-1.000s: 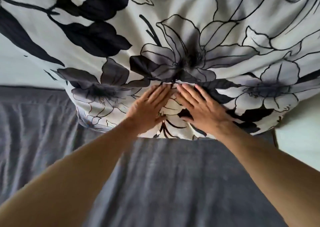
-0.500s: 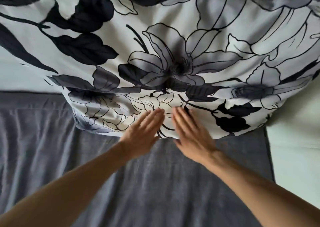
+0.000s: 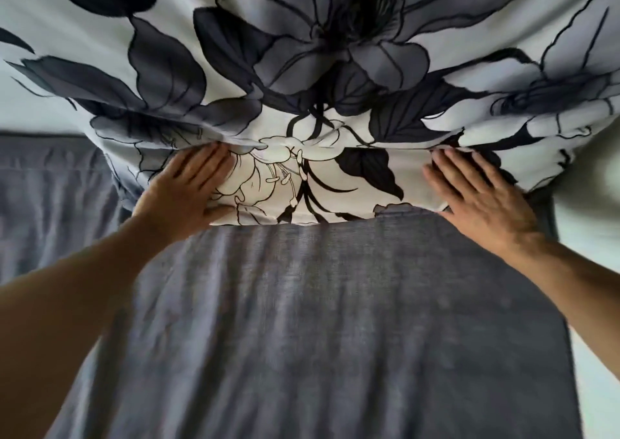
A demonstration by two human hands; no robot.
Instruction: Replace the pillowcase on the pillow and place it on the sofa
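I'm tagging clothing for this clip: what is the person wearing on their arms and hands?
Nothing that shows. The left hand and right hand are bare, with no gloves, rings or watch visible. Both forearms are bare too, up to the frame's edge, so no sleeves are in view. The fingers are slightly motion-blurred.

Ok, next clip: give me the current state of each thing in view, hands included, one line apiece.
Pillow: inside the floral pillowcase, lying on the grey sofa cover, fabric creased along its near edge.
Left hand: fingers straight, pressing flat on the pillow's near-left part.
Right hand: fingers straight, pressing flat on the pillow's near-right part.
Grey sofa cover: spread out, wrinkled.
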